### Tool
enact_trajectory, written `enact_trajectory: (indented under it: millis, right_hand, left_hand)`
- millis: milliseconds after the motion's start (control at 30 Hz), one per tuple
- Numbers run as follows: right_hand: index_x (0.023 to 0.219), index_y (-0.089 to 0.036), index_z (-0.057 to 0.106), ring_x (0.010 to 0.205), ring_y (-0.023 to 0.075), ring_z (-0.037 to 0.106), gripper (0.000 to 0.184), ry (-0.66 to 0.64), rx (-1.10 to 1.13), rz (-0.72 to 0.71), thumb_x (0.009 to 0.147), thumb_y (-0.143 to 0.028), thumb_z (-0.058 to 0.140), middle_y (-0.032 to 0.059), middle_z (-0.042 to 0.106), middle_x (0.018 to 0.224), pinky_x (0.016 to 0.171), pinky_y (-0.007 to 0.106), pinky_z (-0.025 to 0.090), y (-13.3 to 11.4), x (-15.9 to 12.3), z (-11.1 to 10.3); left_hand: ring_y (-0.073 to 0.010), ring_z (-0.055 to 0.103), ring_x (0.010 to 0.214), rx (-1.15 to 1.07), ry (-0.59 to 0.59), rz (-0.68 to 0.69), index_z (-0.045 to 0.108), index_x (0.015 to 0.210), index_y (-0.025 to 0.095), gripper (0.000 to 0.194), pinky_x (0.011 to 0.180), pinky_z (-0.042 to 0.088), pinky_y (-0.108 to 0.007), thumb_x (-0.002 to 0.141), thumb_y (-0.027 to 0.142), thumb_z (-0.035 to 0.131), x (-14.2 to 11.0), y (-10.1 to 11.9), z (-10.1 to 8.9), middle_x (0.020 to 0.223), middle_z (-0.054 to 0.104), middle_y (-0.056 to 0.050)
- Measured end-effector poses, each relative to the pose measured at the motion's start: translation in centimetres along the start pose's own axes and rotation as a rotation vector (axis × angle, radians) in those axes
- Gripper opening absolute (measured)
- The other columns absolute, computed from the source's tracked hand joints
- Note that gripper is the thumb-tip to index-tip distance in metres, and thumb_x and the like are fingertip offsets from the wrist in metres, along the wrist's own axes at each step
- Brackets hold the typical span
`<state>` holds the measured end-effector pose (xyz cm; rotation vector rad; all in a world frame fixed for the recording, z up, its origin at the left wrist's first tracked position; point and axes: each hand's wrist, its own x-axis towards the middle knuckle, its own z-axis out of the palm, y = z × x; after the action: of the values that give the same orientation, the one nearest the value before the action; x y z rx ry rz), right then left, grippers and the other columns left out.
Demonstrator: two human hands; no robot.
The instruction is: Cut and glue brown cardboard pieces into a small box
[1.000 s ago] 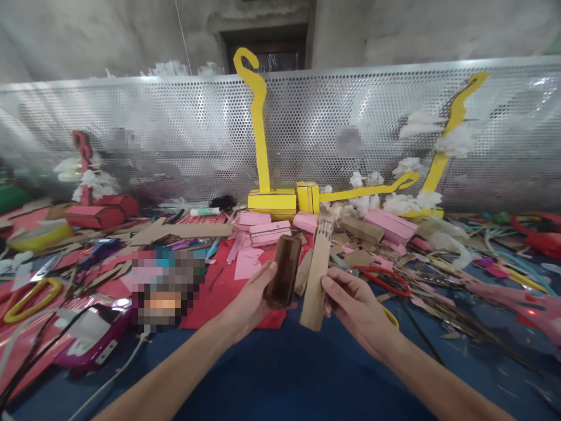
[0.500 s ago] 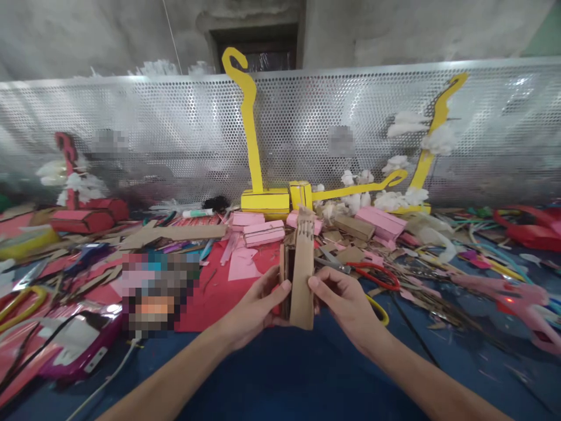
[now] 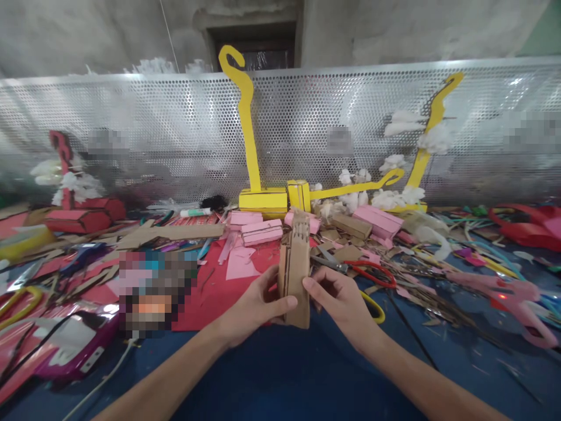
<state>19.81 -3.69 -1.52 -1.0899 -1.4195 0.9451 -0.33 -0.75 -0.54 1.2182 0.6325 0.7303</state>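
Between my two hands is a small brown cardboard box, held upright, with a ragged strip at its top end. My left hand grips its left side, the thumb lying across the near face. From the right, my right hand pinches the edge of the front panel between thumb and fingers. Beneath lies a red sheet with a pink paper scrap on it. Scissors with red handles lie just beyond my right hand, and a yellow handle loop shows beside it.
Yellow hooked stands lean at the perforated metal panel. Pink boxes lie in front of them. A pink glue gun rests at right among cardboard scraps. At left are a purple case and a red hooked stand.
The front cardboard panel has closed against the box, covering the dark gap that showed at its left. My left thumb has moved right onto that panel.
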Motion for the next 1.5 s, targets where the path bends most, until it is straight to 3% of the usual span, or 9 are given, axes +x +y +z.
enact_trajectory:
  millis: [133,333,533,667,867,1033,1233,1367,1500]
  right_hand:
    - [0.07,-0.019,0.052,0.052,0.0086,0.039,0.042,-0.014,0.105,-0.012,0.094,-0.053,0.061,-0.0059,0.044,0.058,0.051,0.024,0.032,-0.2,-0.1,0.1]
    - [0.083,-0.018,0.062,0.051,0.0092,0.039,0.04,0.033,0.153,-0.022,0.098,-0.053,0.054,-0.0057,0.041,0.059,0.049,0.024,0.03,-0.4,0.2,0.0]
    - [0.082,-0.018,0.062,0.052,0.0098,0.038,0.039,0.013,0.127,-0.032,0.099,-0.052,0.053,-0.0054,0.043,0.059,0.05,0.025,0.03,-0.1,0.3,-0.1]
    - [0.081,-0.019,0.061,0.053,0.0098,0.037,0.038,-0.036,0.115,-0.037,0.099,-0.051,0.054,-0.0058,0.042,0.059,0.051,0.025,0.031,0.1,0.2,-0.2]
    - [0.088,-0.017,0.065,0.066,0.0124,0.049,0.03,-0.147,0.028,-0.055,0.093,-0.047,0.064,0.0,0.058,0.076,0.061,0.026,0.041,-0.6,-0.3,0.1]
    - [0.082,-0.02,0.061,0.06,0.0113,0.047,0.029,0.079,0.127,-0.072,0.092,-0.046,0.064,-0.0035,0.051,0.067,0.057,0.024,0.042,-0.5,0.2,-0.4]
    - [0.083,-0.023,0.053,0.057,0.0125,0.05,0.032,0.32,0.119,-0.071,0.091,-0.052,0.062,-0.0042,0.052,0.067,0.053,0.025,0.044,1.0,2.6,-3.5]
    - [0.071,-0.02,0.052,0.047,0.0101,0.046,0.041,0.219,0.004,-0.025,0.091,-0.055,0.062,-0.0052,0.049,0.056,0.049,0.024,0.039,1.2,2.9,-3.9]
    - [0.083,-0.017,0.062,0.043,0.0104,0.049,0.042,0.037,-0.163,0.027,0.095,-0.057,0.055,-0.002,0.059,0.06,0.044,0.024,0.037,1.1,2.2,-3.1]
  left_hand:
    - [-0.0322,0.061,0.123,-0.073,0.018,-0.028,0.051,0.139,0.028,0.062,0.08,0.064,-0.04,0.084,0.034,0.078,0.1,-0.1,0.0,0.149,0.049,-0.013]
    - [-0.0216,0.072,0.09,-0.262,0.046,-0.086,0.06,0.126,0.018,0.051,0.075,0.066,-0.043,0.081,0.031,0.081,0.2,0.0,-0.4,0.127,0.063,-0.015]
    - [-0.0229,0.073,0.087,-0.339,0.091,-0.118,0.056,0.126,0.018,0.056,0.078,0.065,-0.047,0.079,0.031,0.083,0.2,-0.2,-0.8,0.118,0.067,-0.014]
    - [-0.0297,0.07,0.105,-0.216,0.115,-0.009,0.054,0.132,0.023,0.061,0.079,0.064,-0.047,0.079,0.032,0.083,0.3,-0.3,-0.3,0.138,0.058,-0.016]
    - [-0.0372,0.052,0.134,-0.073,0.145,0.101,0.047,0.141,0.029,0.071,0.083,0.062,-0.042,0.079,0.036,0.082,0.3,0.1,0.3,0.153,0.047,-0.017]
    - [-0.0356,0.058,0.129,-0.017,0.244,0.147,0.043,0.14,0.026,0.069,0.081,0.063,-0.042,0.081,0.038,0.079,0.7,0.4,-0.6,0.149,0.051,-0.017]
    - [-0.0288,0.066,0.118,0.374,0.508,0.276,0.036,0.144,0.026,0.069,0.084,0.062,-0.04,0.087,0.049,0.067,1.6,1.4,-5.0,0.143,0.057,-0.014]
    - [-0.0275,0.064,0.121,0.536,0.6,0.291,0.045,0.14,0.022,0.058,0.091,0.059,-0.039,0.091,0.051,0.059,1.9,1.6,-7.1,0.141,0.06,-0.014]
    - [-0.0261,0.067,0.117,0.69,0.644,0.257,0.046,0.142,0.02,0.058,0.086,0.059,-0.036,0.094,0.052,0.051,2.1,1.3,-7.7,0.136,0.063,-0.014]
